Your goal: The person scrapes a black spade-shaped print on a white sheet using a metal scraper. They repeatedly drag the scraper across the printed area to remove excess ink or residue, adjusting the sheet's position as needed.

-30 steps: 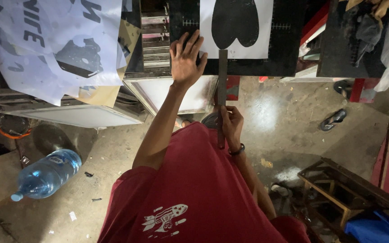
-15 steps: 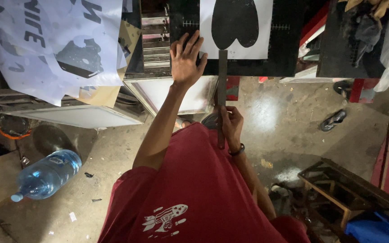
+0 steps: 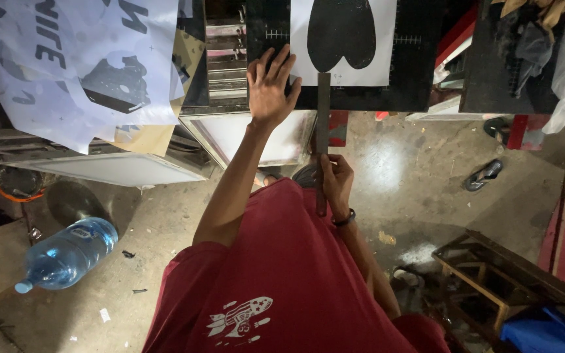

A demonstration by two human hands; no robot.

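Left hand (image 3: 271,88) spread flat on dark board (image 3: 420,78) at 12 o'clock, gripping nothing | right hand (image 3: 335,183) clenched around long metal ruler (image 3: 323,131), its tip touching white sheet with black shape (image 3: 342,40) | nothing has shifted over the last second: alignment held steady.

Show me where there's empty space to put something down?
The bare concrete floor between the right hand holding the ruler and the sandal is free. It's crowded by the left hand, among paper sheets and frames.
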